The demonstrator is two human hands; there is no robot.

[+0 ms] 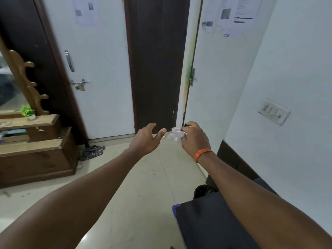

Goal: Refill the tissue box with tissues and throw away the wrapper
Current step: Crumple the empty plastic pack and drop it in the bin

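Crinkled clear plastic, the wrapper, sits bunched in the right hand, at about 1 o'clock from the frame's middle. The fingers are curled tight around it, and a puff of film sticks out on the thumb side. Something small and dark shows above the knuckles; what it is cannot be told. An orange thread band circles that wrist.

The left hand hangs just beside the wrapper, near but apart from it, palm turned down, fingers loosely spread and holding nothing.

Writing: papers are stuck to the white door at 1 o'clock, and another sheet on the white door at 11 o'clock; the print is too blurred to read.

Between the two doors stands a dark brown wooden panel. The left door carries a metal pull handle and a sliding bolt; the right door has a metal lever. At 9 o'clock is a carved wooden dresser with a scrolled mirror frame and a small green plant on its shelf. Sandals lie on the glossy cream floor tiles at the foot of the left door. A beige switch plate sits on the white wall at 3 o'clock. At 5 o'clock a dark flat surface with a blue edge lies under the right forearm, a black bag just beyond it.
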